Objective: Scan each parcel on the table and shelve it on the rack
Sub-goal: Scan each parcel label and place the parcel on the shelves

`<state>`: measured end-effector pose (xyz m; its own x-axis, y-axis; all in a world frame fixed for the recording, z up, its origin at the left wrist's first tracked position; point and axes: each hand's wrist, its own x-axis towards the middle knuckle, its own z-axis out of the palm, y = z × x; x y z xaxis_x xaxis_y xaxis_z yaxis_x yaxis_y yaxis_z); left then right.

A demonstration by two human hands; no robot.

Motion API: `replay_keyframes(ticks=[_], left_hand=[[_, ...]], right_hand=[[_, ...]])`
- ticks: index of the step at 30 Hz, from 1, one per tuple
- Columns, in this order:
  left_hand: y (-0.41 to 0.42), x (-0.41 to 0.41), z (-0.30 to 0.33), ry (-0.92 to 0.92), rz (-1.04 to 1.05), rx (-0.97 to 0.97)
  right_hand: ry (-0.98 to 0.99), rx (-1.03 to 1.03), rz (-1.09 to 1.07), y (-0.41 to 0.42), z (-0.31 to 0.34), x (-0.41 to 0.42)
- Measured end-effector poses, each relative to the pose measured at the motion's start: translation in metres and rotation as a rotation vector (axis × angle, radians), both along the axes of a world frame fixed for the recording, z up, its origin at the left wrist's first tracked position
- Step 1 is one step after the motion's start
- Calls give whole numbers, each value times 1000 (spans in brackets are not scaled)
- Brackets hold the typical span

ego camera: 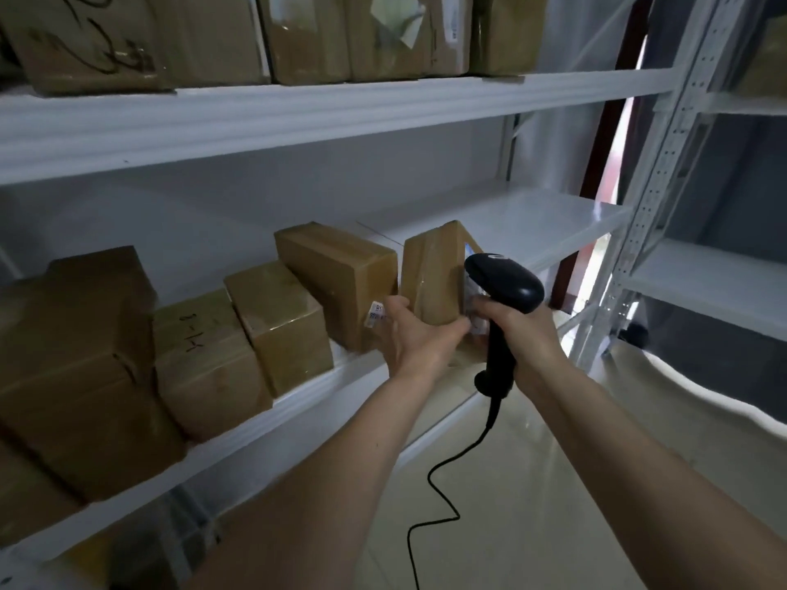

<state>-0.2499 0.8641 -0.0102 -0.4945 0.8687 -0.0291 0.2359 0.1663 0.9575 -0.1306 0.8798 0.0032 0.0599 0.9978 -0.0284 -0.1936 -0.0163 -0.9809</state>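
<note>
The white metal rack (pixel 298 121) stands right in front of the person, with two of its shelves in view; the upper shelf carries a row of brown cardboard boxes (pixel 306 36) wrapped in clear tape, set close side by side, one with black marker scrawl on its face; the middle shelf (pixel 532 223) holds more taped brown cartons, a large one (pixel 81 368) at the left, then two smaller ones (pixel 204 368) leaning against each other, then a tilted carton (pixel 336 278) with a small barcode sticker at its lower corner; the right end of that shelf is bare white board.

The parcel being handled, a brown taped cardboard box with a printed label on its right face (pixel 430 278), stands upright at the front edge of the middle shelf, just beside the tilted carton; the left hand (pixel 413 338) reaches under and against its lower front, palm up, fingers fairly straight and spread, thumb up along the near face, touching the box and not curled round it; the right hand (pixel 519 334) is clenched round the grip of a black corded handheld barcode scanner (pixel 502 287), whose head sits right against the labelled side of the parcel; its black cable (pixel 443 496) hangs down in loops over the pale glossy floor (pixel 532 483).

A second white rack (pixel 702 270) stands off to the right.
</note>
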Motion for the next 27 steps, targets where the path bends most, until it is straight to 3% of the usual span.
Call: replay_keyframes(ticks=[11,18,27], left_hand=[[81,43,5,82,389,0],[80,37,1,156,560,48],[71,10,-7,187,732,185]], right_hand=[[-62,-5,269,106,13,16],[-54,-26,477,125,7,-15],[1,-69,589,131,1,-41]])
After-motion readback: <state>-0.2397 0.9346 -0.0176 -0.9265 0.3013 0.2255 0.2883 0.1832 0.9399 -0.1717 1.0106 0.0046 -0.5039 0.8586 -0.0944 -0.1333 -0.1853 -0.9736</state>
